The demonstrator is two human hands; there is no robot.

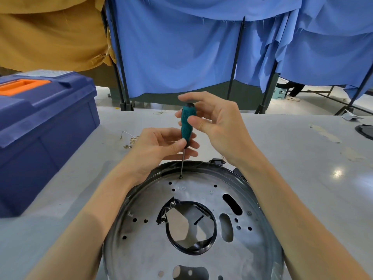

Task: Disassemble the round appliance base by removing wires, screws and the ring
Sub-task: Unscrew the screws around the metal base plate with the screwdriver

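Observation:
The round appliance base [145, 251], a grey metal plate with many holes inside a black ring [238, 174], lies on the table in front of me. A teal-handled screwdriver [186, 126] stands upright with its tip on a screw [181, 177] at the plate's far edge. My left hand [159, 146] pinches the lower end of the handle between thumb and fingers. My right hand [218, 122] holds the upper part of the handle with thumb and fingertips. A second screw [248, 213] sits at the plate's right side.
A blue toolbox [40, 126] with an orange handle stands at the left. Small loose metal parts and a thin wire [131, 141] lie behind my left hand. A dark object [365, 131] sits at the right table edge. Blue curtains on black frames hang behind the table.

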